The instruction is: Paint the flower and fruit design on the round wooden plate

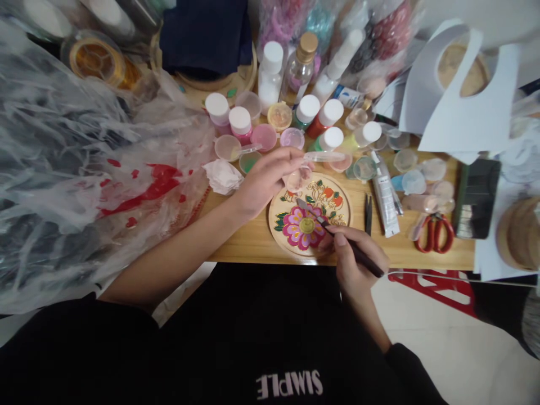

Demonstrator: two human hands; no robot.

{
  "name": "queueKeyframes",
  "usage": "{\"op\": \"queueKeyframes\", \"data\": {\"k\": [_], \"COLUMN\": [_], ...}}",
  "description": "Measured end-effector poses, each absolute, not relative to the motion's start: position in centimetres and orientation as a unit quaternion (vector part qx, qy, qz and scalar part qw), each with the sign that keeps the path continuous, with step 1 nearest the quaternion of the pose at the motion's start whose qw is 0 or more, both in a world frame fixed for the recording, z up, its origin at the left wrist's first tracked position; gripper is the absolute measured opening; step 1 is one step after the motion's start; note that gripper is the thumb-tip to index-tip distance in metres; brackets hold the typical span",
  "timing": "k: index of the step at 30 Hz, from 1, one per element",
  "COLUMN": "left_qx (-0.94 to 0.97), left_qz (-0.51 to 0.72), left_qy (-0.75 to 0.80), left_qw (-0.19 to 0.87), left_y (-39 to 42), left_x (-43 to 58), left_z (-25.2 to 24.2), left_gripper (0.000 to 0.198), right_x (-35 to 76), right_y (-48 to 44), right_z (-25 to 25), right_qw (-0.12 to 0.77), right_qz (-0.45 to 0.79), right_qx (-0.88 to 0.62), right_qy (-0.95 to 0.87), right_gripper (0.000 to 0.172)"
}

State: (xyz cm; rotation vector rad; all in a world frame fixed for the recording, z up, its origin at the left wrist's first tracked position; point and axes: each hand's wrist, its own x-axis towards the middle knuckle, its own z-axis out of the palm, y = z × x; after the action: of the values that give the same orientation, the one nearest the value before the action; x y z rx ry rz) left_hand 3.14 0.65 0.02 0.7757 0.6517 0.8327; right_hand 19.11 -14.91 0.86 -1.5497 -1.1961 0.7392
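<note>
My left hand is closed on a small clear plastic cup with its lid open, held above the far edge of a round wooden plaque. On the plaque is a pink and purple flower with a yellow centre, gold outlines, green leaves and smaller orange flowers. My right hand grips a dark-handled palette knife, its thin metal blade pointing up and left over the flower, below the cup. Whether the blade touches the surface cannot be made out.
Behind the plaque stand white-capped paint bottles and several small cups. To the right lie black tweezers, a white tube, red-handled scissors and a phone. Crumpled tissue and plastic sheeting lie left.
</note>
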Motion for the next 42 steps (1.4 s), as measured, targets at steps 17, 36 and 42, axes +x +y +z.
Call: {"op": "queueKeyframes", "data": {"k": [17, 36, 42], "left_qx": [0.337, 0.333, 0.347], "left_qz": [0.38, 0.387, 0.382], "left_qy": [0.305, 0.292, 0.302], "left_qw": [0.805, 0.809, 0.801], "left_y": [0.6, 0.6, 0.6], "left_x": [3.1, 3.1, 3.1], "left_z": [-0.1, -0.4, -0.3], "left_gripper": [0.016, 0.016, 0.018], "right_x": [19.0, 19.0, 19.1], "right_y": [-14.8, -14.6, -14.7], "right_z": [1.0, 1.2, 1.5], "right_qw": [0.495, 0.514, 0.492], "right_qz": [0.301, 0.28, 0.279], "right_qx": [-0.643, -0.643, -0.656], "right_qy": [-0.501, -0.494, -0.501], "right_gripper": [0.016, 0.015, 0.013]}}
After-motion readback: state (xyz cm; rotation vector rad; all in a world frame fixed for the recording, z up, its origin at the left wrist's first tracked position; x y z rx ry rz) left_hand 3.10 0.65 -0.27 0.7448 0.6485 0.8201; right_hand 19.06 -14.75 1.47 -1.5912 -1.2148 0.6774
